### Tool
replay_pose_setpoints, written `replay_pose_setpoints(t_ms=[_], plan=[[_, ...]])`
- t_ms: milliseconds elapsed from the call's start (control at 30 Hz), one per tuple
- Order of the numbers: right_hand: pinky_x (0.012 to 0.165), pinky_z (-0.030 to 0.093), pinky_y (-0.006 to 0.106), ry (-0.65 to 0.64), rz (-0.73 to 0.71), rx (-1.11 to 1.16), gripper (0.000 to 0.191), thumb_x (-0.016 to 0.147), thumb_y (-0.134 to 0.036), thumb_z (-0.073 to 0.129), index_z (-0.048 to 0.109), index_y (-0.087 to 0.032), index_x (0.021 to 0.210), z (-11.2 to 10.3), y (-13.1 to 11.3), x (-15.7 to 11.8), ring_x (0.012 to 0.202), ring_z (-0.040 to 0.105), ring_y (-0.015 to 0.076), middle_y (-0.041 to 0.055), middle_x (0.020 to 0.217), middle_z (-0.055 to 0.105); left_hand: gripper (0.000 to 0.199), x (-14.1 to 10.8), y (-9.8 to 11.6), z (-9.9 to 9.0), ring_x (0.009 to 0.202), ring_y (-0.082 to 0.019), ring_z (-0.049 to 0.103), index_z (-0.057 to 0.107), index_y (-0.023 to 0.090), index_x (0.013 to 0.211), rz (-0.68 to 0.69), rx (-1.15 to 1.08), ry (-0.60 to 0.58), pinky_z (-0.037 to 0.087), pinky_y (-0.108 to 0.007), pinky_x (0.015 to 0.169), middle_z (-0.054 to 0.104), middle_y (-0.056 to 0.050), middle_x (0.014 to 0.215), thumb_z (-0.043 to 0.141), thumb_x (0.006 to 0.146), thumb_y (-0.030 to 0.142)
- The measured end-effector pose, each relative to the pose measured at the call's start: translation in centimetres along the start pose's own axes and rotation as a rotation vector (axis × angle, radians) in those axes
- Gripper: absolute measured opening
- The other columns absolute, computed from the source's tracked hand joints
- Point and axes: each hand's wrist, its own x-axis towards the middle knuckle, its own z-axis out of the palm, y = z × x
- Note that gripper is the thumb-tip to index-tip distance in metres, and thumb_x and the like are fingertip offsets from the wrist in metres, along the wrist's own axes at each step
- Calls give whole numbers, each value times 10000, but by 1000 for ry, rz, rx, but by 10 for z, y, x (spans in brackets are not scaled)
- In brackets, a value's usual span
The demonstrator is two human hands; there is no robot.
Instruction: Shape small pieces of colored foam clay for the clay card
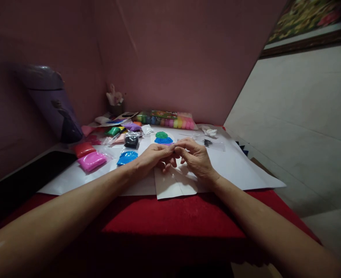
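My left hand [155,156] and my right hand [195,157] meet over the middle of the table, with fingertips pinched together. Whatever sits between the fingers is too small and hidden to make out. Just beyond them, a sheet carries a textured green patch [161,134] above a blue patch [163,140], with a strip of purple partly covered by my fingers. Below my hands lies a white paper [174,185]. Left of my left hand are a bag of blue clay [127,157] and a bag of black clay [131,141].
Pink [92,161] and red [84,150] clay bags lie at the left, near a purple container [53,104]. A long pack of coloured clay [166,120] rests against the wall. Crumpled tissue [209,131] and a black piece [207,143] lie right. Red cloth [170,216] covers the table's front.
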Motion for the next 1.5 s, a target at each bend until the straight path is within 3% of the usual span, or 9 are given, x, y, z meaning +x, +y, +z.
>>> replay_pose_setpoints(t_ms=[400,600,867,1000,1200,1500], plan=[[539,460,254,15,84,-13,311,830,-396,657,705,-219,1081,2,2,-2,725,582,159,43,853,644,349,2,3,-1,479,-71,515,657,108,702,21,33,61,378,-201,464,617,-33,651,620,829,431],[533,451,245,-5,91,-42,225,850,-375,630,703,-209,982,2,4,-3,701,574,151,38,835,656,326,3,0,-3,484,-73,509,657,109,719,47,50,80,376,-203,468,620,-32,645,625,831,414],[504,463,233,39,-6,-58,139,810,-260,660,713,-210,928,1,2,-1,737,548,147,33,879,569,454,2,-1,-2,448,-76,483,644,101,668,31,80,139,354,-217,449,608,-43,607,588,831,521],[514,466,238,31,-46,-80,102,797,-225,668,718,-202,884,2,-1,-1,735,543,142,33,882,562,415,3,-2,-4,429,-68,474,653,100,666,37,104,121,348,-207,449,575,-20,554,622,819,484],[543,470,253,37,-25,-120,216,791,-233,697,696,-193,1003,3,0,-2,753,552,149,31,872,582,282,5,4,-3,412,-68,503,626,118,675,37,24,155,361,-201,431,614,-10,583,711,748,377],[544,457,247,67,-127,-186,69,796,-173,680,679,-192,863,3,-6,-3,721,539,135,27,877,573,320,2,6,1,433,-64,510,643,95,701,20,50,196,416,-196,423,620,-21,618,723,744,401]])
